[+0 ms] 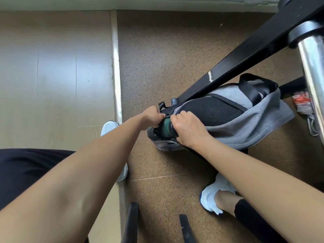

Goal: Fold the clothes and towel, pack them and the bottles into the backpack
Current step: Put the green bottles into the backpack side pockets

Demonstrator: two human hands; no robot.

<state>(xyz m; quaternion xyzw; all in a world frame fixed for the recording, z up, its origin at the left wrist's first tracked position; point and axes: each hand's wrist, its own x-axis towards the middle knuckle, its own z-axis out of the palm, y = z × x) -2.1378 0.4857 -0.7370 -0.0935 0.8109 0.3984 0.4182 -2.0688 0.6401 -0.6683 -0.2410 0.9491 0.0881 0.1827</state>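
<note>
Item, grey backpack point(245, 123): on the floor point(175, 58), centre right of frame. Item, green bottle point(165, 126): partly inside its mouth. My left hand point(152, 116): fingers curled, pinching the rim. My right hand point(188, 131): fingers wrapped round the bottle. Advice: I hold the rim wide and push straight.

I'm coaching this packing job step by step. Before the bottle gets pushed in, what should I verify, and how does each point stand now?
1. Opening held apart: ok. The left hand grips the black edge of the grey backpack.
2. Grip on the green bottle: ok. The right hand curls round it.
3. Bottle lined up with the opening: ok, it sits partly inside.
4. Bottle cap closed: cannot tell, it is hidden.
5. Room left inside: cannot tell, the interior is out of sight.
6. Backpack steady: ok. It lies on the brown floor against the black frame leg.
</note>
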